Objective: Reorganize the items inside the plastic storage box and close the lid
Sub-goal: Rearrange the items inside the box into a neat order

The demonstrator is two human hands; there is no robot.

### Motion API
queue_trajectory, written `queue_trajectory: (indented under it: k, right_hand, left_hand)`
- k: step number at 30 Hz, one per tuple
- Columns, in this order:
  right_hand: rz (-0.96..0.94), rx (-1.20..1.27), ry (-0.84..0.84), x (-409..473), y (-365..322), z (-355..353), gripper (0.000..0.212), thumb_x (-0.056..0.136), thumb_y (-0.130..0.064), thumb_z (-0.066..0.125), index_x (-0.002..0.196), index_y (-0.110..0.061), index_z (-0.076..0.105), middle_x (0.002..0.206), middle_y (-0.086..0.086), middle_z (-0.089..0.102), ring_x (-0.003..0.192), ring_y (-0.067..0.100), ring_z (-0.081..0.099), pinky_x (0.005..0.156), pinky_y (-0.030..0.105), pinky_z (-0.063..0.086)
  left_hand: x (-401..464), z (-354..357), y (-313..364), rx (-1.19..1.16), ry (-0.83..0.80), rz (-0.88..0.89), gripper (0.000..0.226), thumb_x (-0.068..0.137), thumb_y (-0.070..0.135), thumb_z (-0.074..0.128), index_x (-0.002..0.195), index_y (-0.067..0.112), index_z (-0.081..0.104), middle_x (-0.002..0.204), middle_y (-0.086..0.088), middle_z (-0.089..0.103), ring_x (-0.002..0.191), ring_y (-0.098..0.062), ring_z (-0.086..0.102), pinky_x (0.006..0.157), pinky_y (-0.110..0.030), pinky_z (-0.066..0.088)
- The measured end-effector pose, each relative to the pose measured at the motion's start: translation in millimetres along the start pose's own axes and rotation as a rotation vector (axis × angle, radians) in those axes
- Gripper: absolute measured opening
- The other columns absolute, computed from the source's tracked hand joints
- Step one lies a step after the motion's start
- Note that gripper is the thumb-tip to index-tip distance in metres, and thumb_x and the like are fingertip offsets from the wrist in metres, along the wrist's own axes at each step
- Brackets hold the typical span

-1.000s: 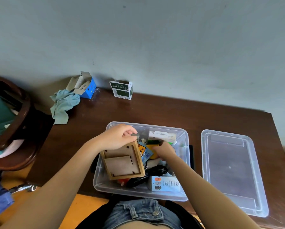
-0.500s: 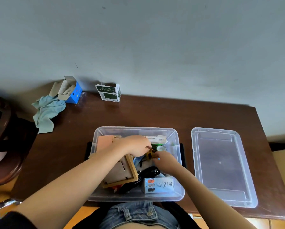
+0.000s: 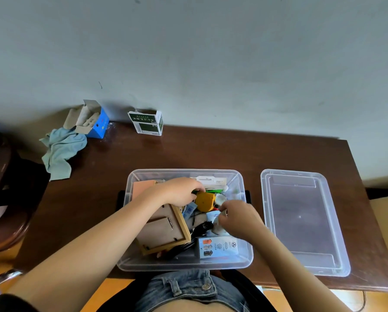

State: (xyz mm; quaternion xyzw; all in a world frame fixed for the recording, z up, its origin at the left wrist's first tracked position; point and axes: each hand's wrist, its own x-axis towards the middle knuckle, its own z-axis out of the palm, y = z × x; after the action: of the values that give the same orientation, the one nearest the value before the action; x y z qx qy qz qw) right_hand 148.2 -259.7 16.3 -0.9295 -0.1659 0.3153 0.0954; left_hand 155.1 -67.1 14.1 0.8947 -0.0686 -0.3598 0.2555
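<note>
Left hand [image 3: 180, 192] shifted onto, seemingly gripping, yellow object [image 3: 204, 201]

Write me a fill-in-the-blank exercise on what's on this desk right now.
1. The clear lid lies on the table to the ____ of the storage box.
2. Both hands, left and right, reach ____ the box.
3. The wooden picture frame lies with its ____ facing up.
4. The cloth lies beside an open ____ carton.

Missing words: right; into; back; blue
</note>
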Motion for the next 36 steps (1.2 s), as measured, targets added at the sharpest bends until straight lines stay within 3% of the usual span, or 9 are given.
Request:
queue_trajectory:
  k: [4, 8, 12, 16, 19, 21, 27, 33, 36]
  right_hand:
    - [0.000, 0.288, 0.088, -5, 11, -14, 0.017, 0.084, -0.025, 0.053, 0.090, -0.026, 0.069, 0.072, -0.006, 0.067, 0.060, 0.013, 0.063, 0.052, 0.023, 0.046]
    - [0.009, 0.780, 0.099, -2, 8, -20, 0.021, 0.086, -0.013, 0.056, 0.075, -0.025, 0.068, 0.079, -0.001, 0.068, 0.057, 0.012, 0.066, 0.048, 0.017, 0.046]
    - [-0.004, 1.166, -0.011, -1, -2, -19, 0.021, 0.092, -0.006, 0.051, 0.089, -0.015, 0.069, 0.087, 0.007, 0.068, 0.066, 0.014, 0.065, 0.056, 0.019, 0.051]
    - [0.018, 1.409, -0.067, 2, -5, -13, 0.018, 0.096, -0.007, 0.047, 0.102, -0.008, 0.064, 0.099, 0.013, 0.064, 0.082, 0.020, 0.066, 0.063, 0.024, 0.055]
    - [0.045, 1.155, -0.014, 6, -3, -8, 0.020, 0.100, -0.012, 0.041, 0.106, -0.008, 0.060, 0.102, 0.014, 0.063, 0.081, 0.018, 0.064, 0.075, 0.030, 0.056]
    - [0.092, 0.906, 0.011, 10, -1, -3, 0.027, 0.100, -0.015, 0.037, 0.103, -0.003, 0.062, 0.101, 0.017, 0.065, 0.081, 0.018, 0.062, 0.083, 0.036, 0.053]
    - [0.054, 0.384, -0.148, 15, -1, 12, 0.036, 0.098, -0.015, 0.034, 0.108, 0.008, 0.059, 0.109, 0.021, 0.064, 0.100, 0.036, 0.060, 0.088, 0.047, 0.048]
    - [0.027, 0.179, -0.178, 23, -2, 24, 0.035, 0.095, -0.010, 0.033, 0.114, 0.002, 0.060, 0.115, 0.020, 0.063, 0.105, 0.034, 0.059, 0.088, 0.042, 0.050]
    - [0.047, 0.183, -0.166, 31, 1, 29, 0.031, 0.096, -0.012, 0.034, 0.106, 0.002, 0.059, 0.099, 0.015, 0.065, 0.080, 0.025, 0.056, 0.070, 0.033, 0.046]
  left_hand:
    - [-6, -7, 5, -0.087, -0.066, 0.073, 0.047, 0.092, 0.011, 0.053, 0.135, 0.029, 0.047, 0.136, 0.006, 0.050, 0.118, -0.013, 0.051, 0.091, -0.030, 0.046]
    - [-3, -3, 14, -0.131, -0.145, 0.087, 0.053, 0.085, 0.029, 0.068, 0.134, 0.028, 0.047, 0.126, 0.008, 0.055, 0.112, -0.012, 0.055, 0.083, -0.023, 0.043]
    - [-2, -1, 16, -0.162, -0.056, 0.102, 0.034, 0.080, 0.037, 0.073, 0.106, 0.022, 0.056, 0.092, 0.009, 0.059, 0.083, -0.012, 0.057, 0.067, -0.025, 0.041]
    - [-10, -5, 7, -0.188, -0.002, 0.062, 0.033, 0.078, 0.044, 0.072, 0.099, 0.025, 0.055, 0.086, 0.007, 0.059, 0.075, -0.012, 0.056, 0.065, -0.028, 0.041]
    - [-18, -9, -4, -0.107, 0.076, 0.037, 0.033, 0.076, 0.047, 0.073, 0.095, 0.029, 0.054, 0.084, 0.009, 0.058, 0.073, -0.011, 0.055, 0.061, -0.027, 0.039]
    - [-22, -12, -12, -0.099, 0.127, 0.012, 0.038, 0.074, 0.047, 0.075, 0.102, 0.030, 0.056, 0.091, 0.011, 0.060, 0.080, -0.011, 0.057, 0.067, -0.029, 0.044]
    - [-37, -24, -33, -0.138, 0.252, -0.074, 0.038, 0.070, 0.044, 0.079, 0.099, 0.030, 0.060, 0.092, 0.009, 0.063, 0.083, -0.014, 0.061, 0.072, -0.038, 0.051]
    - [-52, -36, -54, -0.203, 0.310, -0.117, 0.036, 0.074, 0.042, 0.077, 0.102, 0.030, 0.057, 0.095, 0.013, 0.060, 0.086, -0.004, 0.058, 0.068, -0.025, 0.048]
    - [-58, -38, -68, -0.171, 0.309, -0.167, 0.036, 0.076, 0.042, 0.075, 0.104, 0.031, 0.055, 0.096, 0.013, 0.060, 0.086, -0.004, 0.058, 0.065, -0.022, 0.046]
